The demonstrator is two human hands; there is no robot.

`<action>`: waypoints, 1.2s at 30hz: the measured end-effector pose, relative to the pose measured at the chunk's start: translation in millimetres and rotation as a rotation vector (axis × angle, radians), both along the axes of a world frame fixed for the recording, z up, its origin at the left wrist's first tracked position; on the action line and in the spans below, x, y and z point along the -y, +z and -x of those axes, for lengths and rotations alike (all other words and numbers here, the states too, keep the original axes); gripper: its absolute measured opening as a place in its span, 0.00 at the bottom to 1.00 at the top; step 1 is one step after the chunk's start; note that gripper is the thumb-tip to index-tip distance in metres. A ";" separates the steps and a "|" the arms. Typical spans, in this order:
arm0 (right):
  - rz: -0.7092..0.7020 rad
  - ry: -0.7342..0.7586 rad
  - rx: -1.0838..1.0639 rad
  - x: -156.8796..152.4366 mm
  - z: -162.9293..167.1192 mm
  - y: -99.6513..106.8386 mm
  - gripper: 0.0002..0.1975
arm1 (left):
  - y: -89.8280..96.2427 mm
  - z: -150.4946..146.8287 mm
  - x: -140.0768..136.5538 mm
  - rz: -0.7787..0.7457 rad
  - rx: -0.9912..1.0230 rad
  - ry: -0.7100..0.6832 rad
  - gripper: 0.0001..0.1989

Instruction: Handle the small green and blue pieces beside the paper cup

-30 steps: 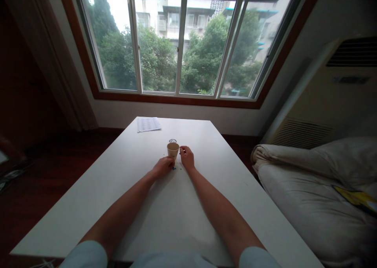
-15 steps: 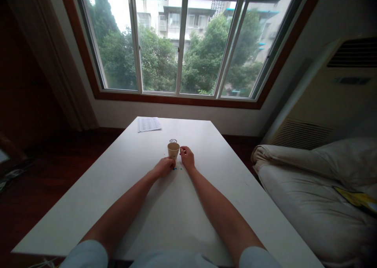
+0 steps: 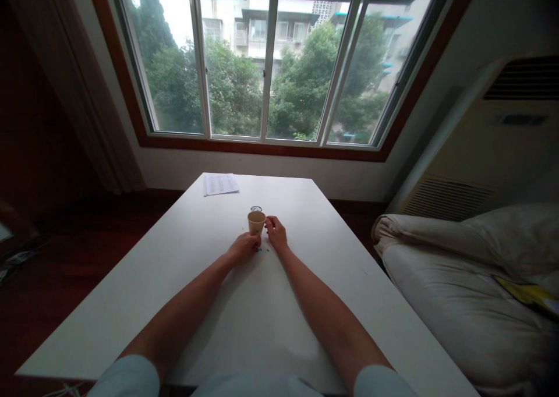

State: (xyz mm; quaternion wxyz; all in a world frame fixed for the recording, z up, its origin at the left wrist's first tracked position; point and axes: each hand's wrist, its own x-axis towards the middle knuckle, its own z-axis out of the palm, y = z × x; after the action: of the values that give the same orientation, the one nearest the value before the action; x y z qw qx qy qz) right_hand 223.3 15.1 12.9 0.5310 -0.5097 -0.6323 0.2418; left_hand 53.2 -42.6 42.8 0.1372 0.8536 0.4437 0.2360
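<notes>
Head view, paper cup (image 3: 256, 224) upright on the white table (image 3: 262, 321), left hand (image 3: 244, 247) curled at its near side, right hand (image 3: 276, 234) bent, slightly closer to its right rim than a second ago, either hand's hold unclear, coloured bits (image 3: 268, 250) nearby.

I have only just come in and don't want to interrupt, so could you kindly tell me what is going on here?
A person sits or stands at a white table, both hands by an upright tan cup. The left hand is low in front of the cup, beside tiny coloured bits; whether it grips anything is unclear. The right hand is beside the cup near its rim, perhaps touching. Papers lie at the far left corner.
</notes>
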 end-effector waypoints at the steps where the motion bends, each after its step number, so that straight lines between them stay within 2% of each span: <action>1: 0.015 0.012 -0.009 0.6 0.2 0.7 0.19 | 0.2 -0.5 0.1 -0.012 0.018 -0.002 0.11; 6: 0.066 0.062 -0.082 0.4 0.7 2.1 0.22 | 3.6 -2.0 0.7 -0.129 0.086 0.013 0.12; 12: 0.090 0.083 -0.123 0.5 0.6 3.0 0.23 | 17.3 -2.2 5.5 -0.302 0.202 0.048 0.10; 23: 0.107 0.151 -0.180 5.2 4.0 6.6 0.23 | 47.4 -7.2 -8.1 -0.360 0.465 0.213 0.07; 31: 0.091 0.153 -0.131 2.6 2.0 1.1 0.21 | 42.7 -19.0 -23.5 -0.346 0.359 0.233 0.10; 36: 0.083 0.066 0.042 2.8 -1.6 2.4 0.18 | 44.8 -15.6 -18.3 -0.418 0.280 0.233 0.11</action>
State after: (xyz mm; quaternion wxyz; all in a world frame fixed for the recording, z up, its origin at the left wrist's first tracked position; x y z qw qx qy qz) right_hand 224.9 12.4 15.2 0.4879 -0.5150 -0.6492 0.2744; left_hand 68.8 -24.3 87.6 -0.0098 0.7657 0.4572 0.4523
